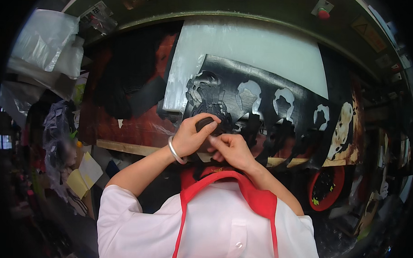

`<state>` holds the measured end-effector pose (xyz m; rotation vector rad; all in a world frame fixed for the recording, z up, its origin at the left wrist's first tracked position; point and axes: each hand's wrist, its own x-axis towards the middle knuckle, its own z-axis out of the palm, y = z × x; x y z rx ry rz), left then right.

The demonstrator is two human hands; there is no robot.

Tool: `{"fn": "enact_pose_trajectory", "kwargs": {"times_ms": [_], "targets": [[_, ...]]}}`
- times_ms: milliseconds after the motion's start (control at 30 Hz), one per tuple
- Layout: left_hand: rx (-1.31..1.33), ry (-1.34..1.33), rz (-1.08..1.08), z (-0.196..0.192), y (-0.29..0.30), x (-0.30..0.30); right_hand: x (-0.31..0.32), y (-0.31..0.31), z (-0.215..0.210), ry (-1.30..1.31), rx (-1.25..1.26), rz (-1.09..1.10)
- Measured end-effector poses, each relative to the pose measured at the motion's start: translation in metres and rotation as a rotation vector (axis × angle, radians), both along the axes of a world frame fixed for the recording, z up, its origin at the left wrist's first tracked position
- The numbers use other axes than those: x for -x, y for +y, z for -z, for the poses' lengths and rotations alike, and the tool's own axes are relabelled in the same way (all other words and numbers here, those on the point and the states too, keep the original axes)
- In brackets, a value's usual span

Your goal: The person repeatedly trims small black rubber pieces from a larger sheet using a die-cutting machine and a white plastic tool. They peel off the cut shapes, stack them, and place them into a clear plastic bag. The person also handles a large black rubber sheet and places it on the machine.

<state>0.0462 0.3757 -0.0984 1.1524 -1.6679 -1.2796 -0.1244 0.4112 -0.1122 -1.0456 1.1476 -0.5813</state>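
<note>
The left hand (191, 136), a silver bangle (175, 150) on its wrist, has its fingers curled tight around a small dark rounded piece (205, 123) that pokes out just above the thumb. Touching it on the right, the right hand (230, 150) pinches narrow at the same piece; what its fingertips grip is hidden. Just beyond the fingers lies a black sheet with shaped cut-outs (262, 92) on a white cutting board (245, 48), and a red round bin (327, 188) sits well off right.

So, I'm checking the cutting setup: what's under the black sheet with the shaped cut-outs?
A white board lies under the black sheet, showing pale through its holes. Whatever is beneath the hands is hidden.
</note>
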Motion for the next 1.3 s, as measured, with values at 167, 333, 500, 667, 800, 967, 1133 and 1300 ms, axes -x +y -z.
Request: {"fn": "enact_pose_trajectory", "kwargs": {"times_ms": [167, 333, 500, 667, 800, 967, 1133, 1300], "targets": [[-0.051, -0.065, -0.181, -0.078, -0.038, -0.002, -0.007, 0.010, 0.039, 0.150, 0.382, -0.040], [0.409, 0.355, -0.401, -0.195, -0.090, -0.043, 0.003, 0.003, 0.081, 0.363, 0.461, -0.002], [0.313, 0.175, -0.403, -0.240, -0.084, -0.060, 0.002, -0.002, 0.095, 0.368, 0.666, 0.149], [0.357, 0.286, -0.436, -0.258, -0.077, -0.071, -0.007, -0.001, 0.095, 0.467, 0.783, 0.193], [0.646, 0.230, -0.810, -0.308, -0.068, -0.087, -0.011, 0.003, 0.100, 0.582, 0.874, 0.108], [0.833, 0.129, -0.633, -0.373, -0.051, -0.140, -0.015, 0.003, 0.101, 0.445, 0.781, 0.170], [0.712, 0.061, -0.524, -0.354, -0.054, -0.170, -0.002, -0.008, 0.068, 0.533, 0.730, -0.236], [0.505, 0.054, -0.588, -0.317, -0.050, -0.194, 0.031, -0.007, 0.012, 0.251, 0.388, -0.394]]}}
